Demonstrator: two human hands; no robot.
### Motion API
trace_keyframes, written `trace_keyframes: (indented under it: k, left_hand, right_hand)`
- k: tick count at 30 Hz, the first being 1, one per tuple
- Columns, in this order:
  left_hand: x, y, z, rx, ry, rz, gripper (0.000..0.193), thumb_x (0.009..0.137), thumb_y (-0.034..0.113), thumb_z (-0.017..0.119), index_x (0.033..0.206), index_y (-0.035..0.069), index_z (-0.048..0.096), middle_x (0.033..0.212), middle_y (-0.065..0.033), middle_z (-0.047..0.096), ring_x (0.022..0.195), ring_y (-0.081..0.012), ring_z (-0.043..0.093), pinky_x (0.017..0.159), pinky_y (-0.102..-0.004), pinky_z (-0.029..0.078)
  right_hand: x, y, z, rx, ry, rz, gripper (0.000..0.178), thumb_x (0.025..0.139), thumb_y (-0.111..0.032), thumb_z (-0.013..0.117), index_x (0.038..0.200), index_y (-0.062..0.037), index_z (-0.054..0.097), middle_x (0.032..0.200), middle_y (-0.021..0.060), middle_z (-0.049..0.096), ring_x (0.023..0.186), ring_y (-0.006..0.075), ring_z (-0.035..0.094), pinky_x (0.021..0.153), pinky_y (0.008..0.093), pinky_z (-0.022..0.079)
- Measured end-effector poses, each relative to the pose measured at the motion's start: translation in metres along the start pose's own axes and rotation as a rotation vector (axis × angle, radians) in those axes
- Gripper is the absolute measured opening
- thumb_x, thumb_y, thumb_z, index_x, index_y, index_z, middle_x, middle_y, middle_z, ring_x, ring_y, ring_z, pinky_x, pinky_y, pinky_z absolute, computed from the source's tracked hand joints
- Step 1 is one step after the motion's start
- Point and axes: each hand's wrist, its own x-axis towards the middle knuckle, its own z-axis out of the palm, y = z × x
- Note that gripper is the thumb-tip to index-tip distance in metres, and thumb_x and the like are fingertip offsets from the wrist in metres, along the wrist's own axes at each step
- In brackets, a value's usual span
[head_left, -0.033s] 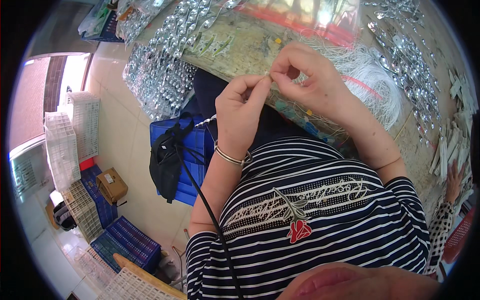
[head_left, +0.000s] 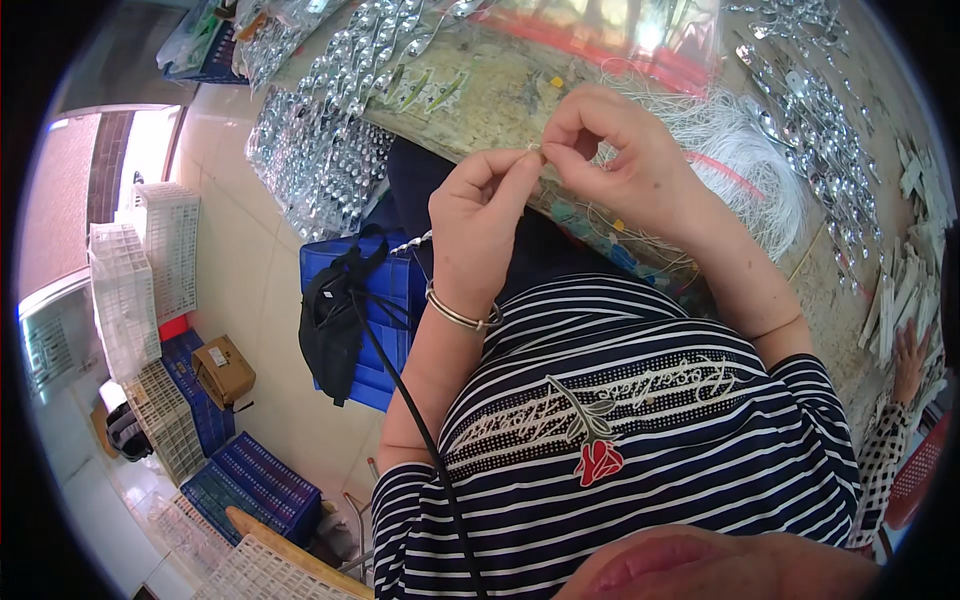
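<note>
My left hand (head_left: 474, 205) and my right hand (head_left: 618, 150) meet over the near edge of the worktable, thumbs and forefingers pinched tip to tip. A tiny pale bit shows between the fingertips, too small to name. From behind my left wrist juts a twisted silver strip (head_left: 410, 243); whether that hand holds its other end is hidden. Just beyond my right hand lies a heap of white string (head_left: 745, 170) on the worktable (head_left: 500, 85). More twisted silver strips (head_left: 350, 60) are piled to the left of my hands.
Red-edged clear plastic bags (head_left: 620, 35) lie at the far side. Silver spiral pieces (head_left: 810, 120) and white strips (head_left: 905, 290) cover the right, near another person's hand (head_left: 908, 360). A blue crate (head_left: 375, 370) with a black bag (head_left: 328, 330) stands left; crates (head_left: 250, 485) and a cardboard box (head_left: 223, 370) sit beyond.
</note>
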Motion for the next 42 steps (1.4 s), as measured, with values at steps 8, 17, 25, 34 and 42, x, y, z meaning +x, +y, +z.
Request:
trace_keyframes:
  k: [8, 17, 25, 34, 42]
  left_hand:
    - [-0.002, 0.005, -0.001, -0.174, -0.029, -0.027, 0.008, 0.083, 0.003, 0.064, 0.090, -0.002, 0.064, 0.076, 0.0025, 0.060, 0.064, 0.0004, 0.048, 0.055, -0.0147, 0.036]
    - [-0.001, -0.003, -0.005, 0.145, -0.003, 0.150, 0.005, 0.080, 0.002, 0.065, 0.084, -0.001, 0.064, 0.069, 0.0045, 0.054, 0.056, -0.0004, 0.040, 0.050, -0.0170, 0.032]
    - [-0.001, 0.000, -0.004, 0.413, -0.037, 0.298, 0.003, 0.079, 0.002, 0.065, 0.081, -0.001, 0.063, 0.070, 0.0028, 0.053, 0.058, -0.0021, 0.042, 0.052, -0.0176, 0.034]
    - [-0.002, 0.000, -0.003, 0.265, -0.006, 0.167, 0.010, 0.079, 0.006, 0.069, 0.086, -0.001, 0.067, 0.067, 0.0010, 0.057, 0.054, -0.0027, 0.043, 0.050, -0.0178, 0.035]
    - [-0.003, 0.007, -0.006, 0.244, -0.050, 0.118, 0.011, 0.080, 0.006, 0.068, 0.087, -0.002, 0.067, 0.062, 0.0056, 0.051, 0.055, -0.0005, 0.040, 0.051, -0.0165, 0.034]
  right_hand:
    - [0.001, 0.006, 0.000, 0.485, -0.116, 0.252, 0.007, 0.085, -0.006, 0.058, 0.091, -0.0028, 0.057, 0.085, -0.0029, 0.055, 0.080, 0.0035, 0.052, 0.074, 0.0192, 0.043]
    - [0.001, 0.001, -0.002, 0.345, -0.150, 0.239, 0.012, 0.084, -0.012, 0.062, 0.091, -0.0040, 0.057, 0.083, -0.0036, 0.055, 0.079, 0.0038, 0.052, 0.072, 0.0195, 0.044]
    - [0.002, 0.007, 0.004, 0.269, -0.114, 0.180, 0.010, 0.085, -0.012, 0.061, 0.089, -0.0035, 0.056, 0.081, -0.0024, 0.054, 0.075, 0.0041, 0.049, 0.069, 0.0202, 0.042]
    - [0.002, 0.014, 0.002, 0.508, -0.128, 0.213, 0.007, 0.088, -0.010, 0.058, 0.088, -0.0026, 0.057, 0.083, -0.0023, 0.055, 0.078, 0.0039, 0.051, 0.071, 0.0200, 0.043]
    - [0.006, 0.006, -0.006, 0.720, -0.130, 0.315, 0.014, 0.093, -0.018, 0.052, 0.086, -0.0058, 0.053, 0.077, -0.0014, 0.057, 0.069, 0.0036, 0.050, 0.062, 0.0175, 0.039]
